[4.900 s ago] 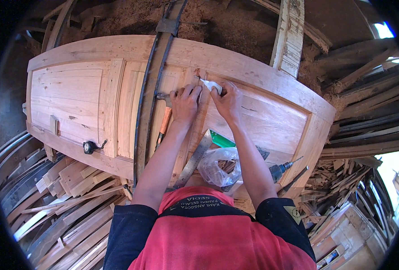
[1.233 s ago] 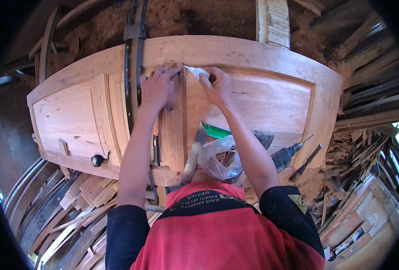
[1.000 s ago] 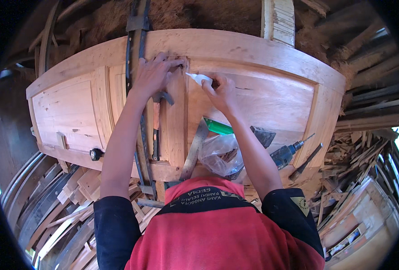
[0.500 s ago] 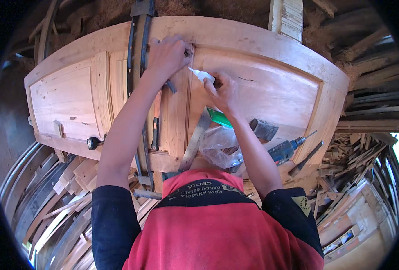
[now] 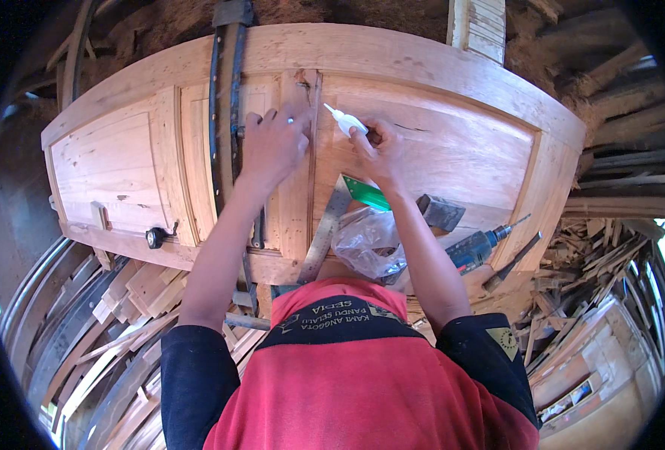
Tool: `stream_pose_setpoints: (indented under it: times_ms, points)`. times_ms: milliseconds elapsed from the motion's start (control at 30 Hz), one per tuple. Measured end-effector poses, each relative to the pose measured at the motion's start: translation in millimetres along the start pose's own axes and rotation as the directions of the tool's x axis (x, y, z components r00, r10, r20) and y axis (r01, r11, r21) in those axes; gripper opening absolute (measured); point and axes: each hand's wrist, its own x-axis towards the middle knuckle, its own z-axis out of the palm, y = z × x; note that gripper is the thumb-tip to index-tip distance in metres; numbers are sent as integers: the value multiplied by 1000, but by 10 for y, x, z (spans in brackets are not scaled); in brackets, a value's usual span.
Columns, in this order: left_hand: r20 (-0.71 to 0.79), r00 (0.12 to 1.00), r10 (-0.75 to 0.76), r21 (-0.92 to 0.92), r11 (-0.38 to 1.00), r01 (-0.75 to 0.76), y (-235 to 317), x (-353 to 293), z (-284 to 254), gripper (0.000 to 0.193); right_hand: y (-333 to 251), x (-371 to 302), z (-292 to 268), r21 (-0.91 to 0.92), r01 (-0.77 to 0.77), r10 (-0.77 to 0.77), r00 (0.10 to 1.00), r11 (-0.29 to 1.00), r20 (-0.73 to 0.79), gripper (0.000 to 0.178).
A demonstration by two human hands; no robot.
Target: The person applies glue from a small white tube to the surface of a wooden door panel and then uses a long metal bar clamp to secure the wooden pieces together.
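So at the left end of your door [image 5: 347, 41] there's a small wood block [image 5: 99, 215] by the near edge, then the tape [image 5: 154, 238] sitting just right of it on the same edge. The clamp [image 5: 227, 127] runs from far edge to near edge, probably to squeeze the boards together. It walls off your left side too, so mind your wrist there.

Your left hand [image 5: 274, 145] is just right of the bar, fingers half curled over the upright. Palm's hidden, so I can't tell if you've got anything in it. A dark handle [image 5: 258, 234] pokes out by that forearm.

The square [image 5: 328, 229] slants in from the near edge, with the bag [image 5: 364, 244] beside it. Above them is the bottle [image 5: 349, 124], over the right panel near its left side. Your right hand [image 5: 381, 154] has it pinched between thumb and fingers, nozzle tipped toward the seam, likely for fine aim. Can't tell if the tip touches.

Dark block [image 5: 441, 214], drill [image 5: 475, 251] and flat bar [image 5: 514, 262] crowd the near right corner, I guess parked within reach. Toward the far right corner it's plain panel, so that's your roomiest way to swing out.
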Motion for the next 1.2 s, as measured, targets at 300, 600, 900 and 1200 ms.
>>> stream_pose_setpoints:
  times_ms: [300, 600, 900, 1200]
  points:
    - [14, 991, -132, 97, 987, 130, 157, -121, 58, 57, -182, 22, -14, -100, 21, -19, 1000, 995, 17, 30]
    - [30, 974, -225, 74, 972, 222, 298, -124, 191, 56, -429, 119, 101, -297, 147, -140, 989, 943, 47, 30]
    - [-96, 872, -480, -480, 789, 382, 31, -801, 106, 37, -111, 83, -55, 26, 13, -14, 1000, 1000, 13, 28]
    - [-101, 837, -537, -285, 822, 493, -30, -1121, 515, 41, -67, -145, -371, 231, -72, 66, 997, 970, 30, 25]
